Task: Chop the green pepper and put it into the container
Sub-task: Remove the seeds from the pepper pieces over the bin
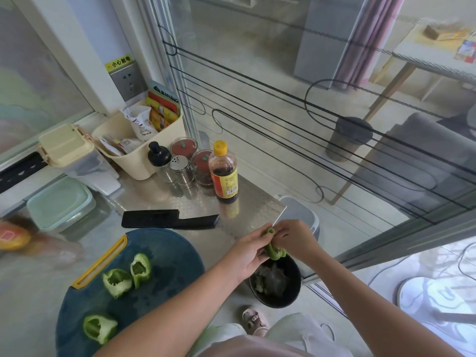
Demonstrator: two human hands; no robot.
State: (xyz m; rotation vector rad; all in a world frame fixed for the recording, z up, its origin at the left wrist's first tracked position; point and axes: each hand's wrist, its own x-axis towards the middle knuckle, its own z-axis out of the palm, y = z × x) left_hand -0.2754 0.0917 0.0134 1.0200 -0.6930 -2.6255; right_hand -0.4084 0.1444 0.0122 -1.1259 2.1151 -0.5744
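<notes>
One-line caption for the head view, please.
Left hand and right hand hold a pepper piece over the black bin; three pieces lie on the blue cutting board.

The left hand [246,253] and the right hand [295,238] hold one green pepper piece [274,250] together, above a black bin [292,295] beside the counter. Three other pepper pieces [117,282] lie on the dark blue cutting board [170,264]. A black knife [164,219] lies just behind this board.
</notes>
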